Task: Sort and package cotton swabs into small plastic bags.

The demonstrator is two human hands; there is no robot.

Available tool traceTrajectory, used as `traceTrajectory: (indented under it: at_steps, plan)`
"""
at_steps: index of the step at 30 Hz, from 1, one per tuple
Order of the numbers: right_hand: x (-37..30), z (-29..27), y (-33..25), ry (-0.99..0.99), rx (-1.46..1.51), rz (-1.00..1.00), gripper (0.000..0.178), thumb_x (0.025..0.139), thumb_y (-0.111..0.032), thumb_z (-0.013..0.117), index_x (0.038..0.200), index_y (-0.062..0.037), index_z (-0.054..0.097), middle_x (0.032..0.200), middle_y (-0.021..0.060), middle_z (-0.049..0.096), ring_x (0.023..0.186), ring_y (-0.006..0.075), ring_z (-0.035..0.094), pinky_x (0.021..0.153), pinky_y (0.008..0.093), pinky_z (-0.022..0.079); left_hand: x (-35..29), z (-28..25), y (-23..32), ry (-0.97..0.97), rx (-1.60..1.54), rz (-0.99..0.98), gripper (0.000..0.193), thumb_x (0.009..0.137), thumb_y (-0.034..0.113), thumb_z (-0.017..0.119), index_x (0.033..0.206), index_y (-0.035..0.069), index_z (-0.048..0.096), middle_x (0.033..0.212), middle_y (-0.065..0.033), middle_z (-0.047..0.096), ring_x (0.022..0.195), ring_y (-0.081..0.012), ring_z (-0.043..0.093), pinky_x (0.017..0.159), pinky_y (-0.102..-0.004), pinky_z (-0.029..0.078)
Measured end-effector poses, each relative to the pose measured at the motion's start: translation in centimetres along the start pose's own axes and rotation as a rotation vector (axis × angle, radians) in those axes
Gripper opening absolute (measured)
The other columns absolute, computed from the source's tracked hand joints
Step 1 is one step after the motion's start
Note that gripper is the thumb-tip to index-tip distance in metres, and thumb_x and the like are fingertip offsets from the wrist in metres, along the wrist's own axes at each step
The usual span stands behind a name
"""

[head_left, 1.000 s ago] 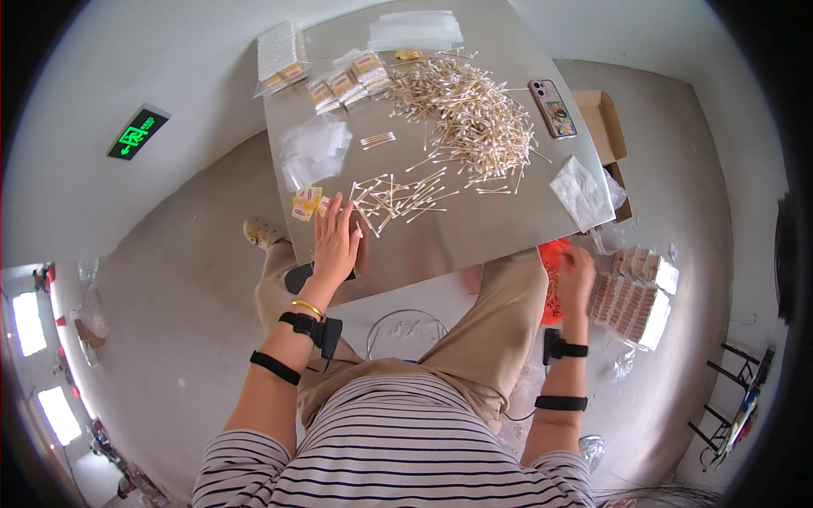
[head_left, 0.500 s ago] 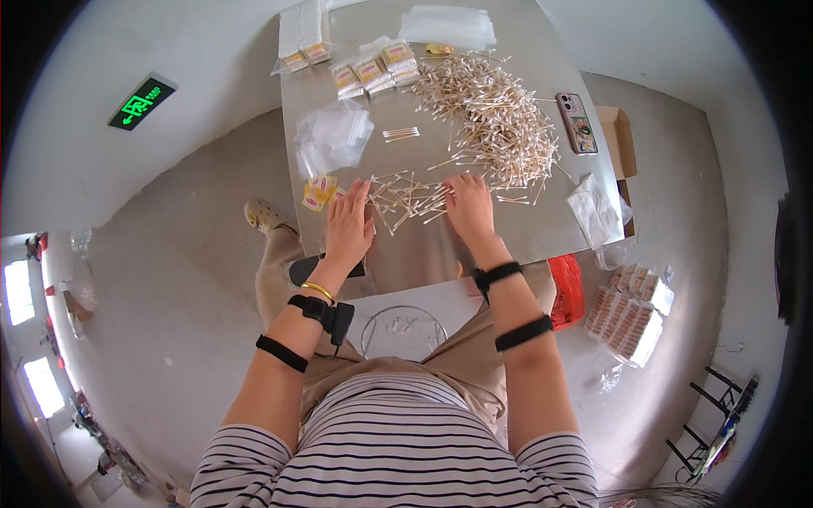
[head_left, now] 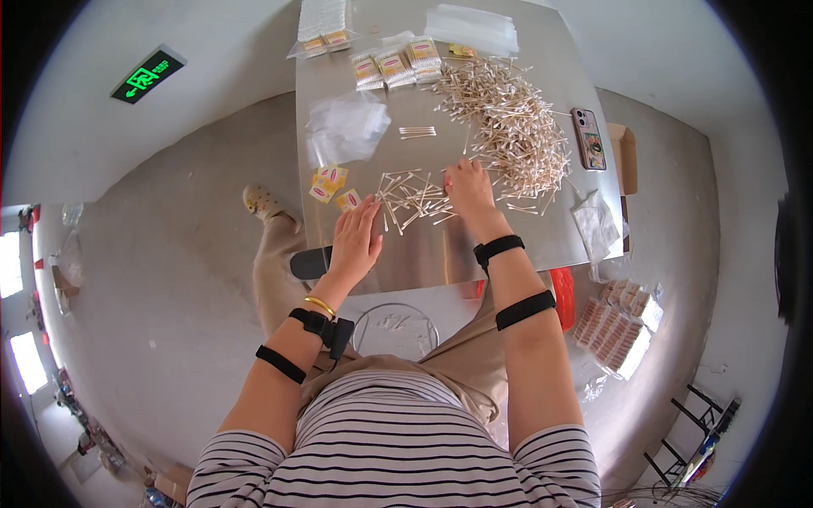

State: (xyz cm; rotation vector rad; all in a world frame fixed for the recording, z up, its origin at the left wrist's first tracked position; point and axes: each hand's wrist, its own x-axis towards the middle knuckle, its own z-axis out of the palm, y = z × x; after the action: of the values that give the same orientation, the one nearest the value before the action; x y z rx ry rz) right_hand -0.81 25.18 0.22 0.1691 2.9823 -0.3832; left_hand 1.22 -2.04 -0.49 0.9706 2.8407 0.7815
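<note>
A loose spread of cotton swabs [head_left: 411, 196] lies on the metal table in front of me. At its left edge rests my left hand [head_left: 356, 241], fingers stretched out, fingertips near the swab ends and holding nothing. My right hand [head_left: 471, 196] is at the spread's right side, its fingers curled inward; whatever they hold is hidden. Beyond that hand rises a large heap of cotton swabs [head_left: 521, 127]. Several swabs lie side by side in a small row [head_left: 417, 132] farther off. Yellow-and-white paper cards [head_left: 329, 182] lie beyond my left fingers.
Clear plastic bags [head_left: 347, 127] lie at the table's left, with filled swab packs [head_left: 394, 69] behind them. More clear sleeves [head_left: 472, 30] are at the far edge. A phone [head_left: 589, 138] and a crumpled white bag [head_left: 595, 224] lie right. Bundled packs [head_left: 616, 326] are on the floor.
My right hand has gone from nearly flat to curled fingers. My left hand has slid slightly away from the cards, uncovering one. The whole view has shifted a little.
</note>
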Motion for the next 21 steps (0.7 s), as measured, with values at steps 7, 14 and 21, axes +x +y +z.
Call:
traceTrajectory:
  at_steps: [7,14,21]
  plan:
    - [0.2,0.0,0.0,-0.030,-0.052,-0.046,0.013,0.087,-0.015,0.062,0.095,-0.0087,0.071,0.110,0.0099,0.062,0.113,0.0291,0.056,0.096,0.0414,0.045,0.0,-0.1,-0.4,0.046,0.175,-0.116,0.067,0.087,0.023,0.066,0.146,0.009,0.038,0.152,-0.0103,0.043,0.141,-0.0273,0.040,0.119,-0.0495,0.024]
    - [0.4,-1.4,0.7,-0.074,-0.135,-0.140,0.018,0.083,-0.018,0.064,0.097,-0.0096,0.073,0.111,0.0105,0.065,0.114,0.0278,0.057,0.097,0.0430,0.045,-1.2,-1.1,-2.6,-0.041,0.252,-0.131,0.068,0.089,0.030,0.065,0.147,0.007,0.036,0.153,-0.0127,0.042,0.144,-0.0274,0.037,0.119,-0.0493,0.022]
    - [0.3,-1.9,0.9,-0.063,-0.077,-0.081,0.011,0.079,-0.016,0.064,0.085,-0.0117,0.072,0.086,0.0101,0.071,0.097,0.0290,0.067,0.092,0.0420,0.046,-1.1,-1.2,-0.8,0.047,0.213,-0.089,0.063,0.086,0.028,0.070,0.140,0.008,0.044,0.144,-0.0125,0.048,0.136,-0.0268,0.044,0.116,-0.0499,0.025]
